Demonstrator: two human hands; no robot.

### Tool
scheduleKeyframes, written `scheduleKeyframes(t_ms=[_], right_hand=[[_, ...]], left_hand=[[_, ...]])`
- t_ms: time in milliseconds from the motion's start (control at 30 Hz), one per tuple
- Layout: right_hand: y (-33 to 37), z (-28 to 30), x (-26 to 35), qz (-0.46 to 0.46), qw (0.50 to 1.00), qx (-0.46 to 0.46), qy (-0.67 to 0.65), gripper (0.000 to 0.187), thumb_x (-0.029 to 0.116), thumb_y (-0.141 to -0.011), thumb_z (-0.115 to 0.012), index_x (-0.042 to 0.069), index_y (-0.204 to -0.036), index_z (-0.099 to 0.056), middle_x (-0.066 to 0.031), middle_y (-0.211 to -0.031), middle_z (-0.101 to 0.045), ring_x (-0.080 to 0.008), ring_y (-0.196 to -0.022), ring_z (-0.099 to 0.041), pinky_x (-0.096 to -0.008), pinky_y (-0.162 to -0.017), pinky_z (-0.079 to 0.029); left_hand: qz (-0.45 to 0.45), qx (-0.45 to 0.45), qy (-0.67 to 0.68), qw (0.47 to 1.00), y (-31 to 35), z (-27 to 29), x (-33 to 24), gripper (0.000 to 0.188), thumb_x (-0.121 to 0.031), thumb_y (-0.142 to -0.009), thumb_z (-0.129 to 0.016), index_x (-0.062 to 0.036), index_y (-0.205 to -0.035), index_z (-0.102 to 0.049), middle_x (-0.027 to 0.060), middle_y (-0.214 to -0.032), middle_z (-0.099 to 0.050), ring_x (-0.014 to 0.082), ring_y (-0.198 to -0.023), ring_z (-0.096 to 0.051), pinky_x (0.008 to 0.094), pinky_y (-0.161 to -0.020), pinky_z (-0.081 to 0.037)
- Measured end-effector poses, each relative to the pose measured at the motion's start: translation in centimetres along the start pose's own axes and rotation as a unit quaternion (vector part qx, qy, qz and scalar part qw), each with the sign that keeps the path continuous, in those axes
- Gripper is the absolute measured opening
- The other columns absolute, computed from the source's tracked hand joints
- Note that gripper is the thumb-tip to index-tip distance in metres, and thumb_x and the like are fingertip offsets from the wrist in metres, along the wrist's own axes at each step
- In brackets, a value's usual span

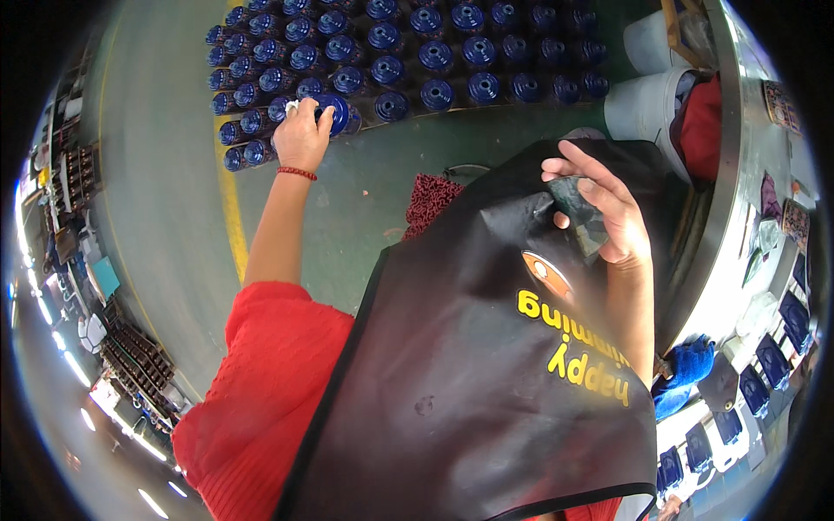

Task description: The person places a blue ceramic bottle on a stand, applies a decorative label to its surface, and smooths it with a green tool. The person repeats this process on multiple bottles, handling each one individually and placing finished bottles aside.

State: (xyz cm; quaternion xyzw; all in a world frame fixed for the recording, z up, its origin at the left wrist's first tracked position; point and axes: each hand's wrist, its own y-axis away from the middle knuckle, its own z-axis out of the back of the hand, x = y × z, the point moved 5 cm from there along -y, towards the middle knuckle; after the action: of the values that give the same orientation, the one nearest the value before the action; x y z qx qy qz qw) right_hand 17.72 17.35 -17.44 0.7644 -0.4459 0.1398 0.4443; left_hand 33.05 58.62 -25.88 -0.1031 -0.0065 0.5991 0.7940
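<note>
My left hand (303, 135) reaches far out at the upper left, with a red bead bracelet on the wrist. Its fingers close on the rim of a glossy blue jar (335, 113), held at the near edge of the rows of similar blue jars (436, 56). Something small and white (292, 106) shows by the fingers. In front of my dark apron, my right hand (618, 204) curls loosely round a dark grey-green flat pad (577, 212), its material hard to tell. The hidden side of that pad cannot be seen.
A patterned red cloth (430, 203) lies beside the apron. White tubs (641, 111) stand at the upper right, one with dark red cloth (699, 127). A counter edge (731, 156) curves down the right. Loaded racks (135, 356) line the far left, past a yellow floor line (233, 217).
</note>
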Motion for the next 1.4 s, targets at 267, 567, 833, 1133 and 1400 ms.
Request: scheduleKeyframes(t_ms=[267,567,833,1133,1400], right_hand=[[1.8,3.3,0.3,0.02,0.996,-0.081,0.011,0.055,0.009,-0.096,-0.054,-0.005,-0.148,-0.042,-0.0193,-0.132,-0.06,-0.0231,-0.114,-0.059,-0.0344,-0.077,-0.057],[2.9,4.9,0.4,0.029,0.987,-0.161,0.002,0.053,0.011,-0.096,-0.055,-0.004,-0.146,-0.045,-0.0184,-0.13,-0.061,-0.0238,-0.113,-0.06,-0.0345,-0.075,-0.057],[3.7,5.6,0.6,0.023,0.976,-0.218,-0.004,0.054,0.014,-0.096,-0.059,-0.002,-0.145,-0.046,-0.0156,-0.129,-0.062,-0.0219,-0.11,-0.06,-0.0332,-0.076,-0.057],[6.5,8.7,0.0,-0.001,0.953,-0.3,-0.047,0.054,0.014,-0.095,-0.062,-0.001,-0.145,-0.048,-0.0131,-0.128,-0.062,-0.0189,-0.101,-0.062,-0.0315,-0.078,-0.055],[7.8,10.3,2.5,0.029,0.954,-0.298,-0.005,0.06,0.017,-0.095,-0.065,-0.001,-0.149,-0.043,-0.0099,-0.13,-0.061,-0.0154,-0.097,-0.058,-0.0288,-0.083,-0.051]], left_hand=[[0.128,0.112,0.0,0.985,1.8,-14.5,4.9,0.036,-0.037,-0.091,-0.068,-0.0039,-0.102,-0.06,0.0225,-0.098,-0.068,0.0412,-0.083,-0.069,0.0492,-0.072,-0.058],[0.257,0.191,0.014,0.947,2.0,-22.8,7.5,0.041,-0.038,-0.091,-0.066,-0.0026,-0.111,-0.059,0.0257,-0.106,-0.068,0.046,-0.096,-0.067,0.0534,-0.083,-0.053],[0.285,0.211,0.029,0.934,2.9,-23.0,7.8,0.044,-0.039,-0.092,-0.065,-0.0007,-0.111,-0.056,0.0281,-0.115,-0.063,0.0455,-0.107,-0.063,0.0526,-0.089,-0.051],[-0.055,-0.008,0.088,0.995,-10.6,-19.2,-3.0,0.018,-0.022,-0.09,-0.066,-0.0088,-0.101,-0.072,0.0177,-0.099,-0.07,0.04,-0.098,-0.062,0.0486,-0.09,-0.047],[-0.135,0.034,0.235,0.962,-34.9,-27.1,-27.9,0.027,-0.023,-0.092,-0.065,-0.0099,-0.115,-0.07,0.0227,-0.106,-0.069,0.0421,-0.098,-0.066,0.0486,-0.088,-0.054]])
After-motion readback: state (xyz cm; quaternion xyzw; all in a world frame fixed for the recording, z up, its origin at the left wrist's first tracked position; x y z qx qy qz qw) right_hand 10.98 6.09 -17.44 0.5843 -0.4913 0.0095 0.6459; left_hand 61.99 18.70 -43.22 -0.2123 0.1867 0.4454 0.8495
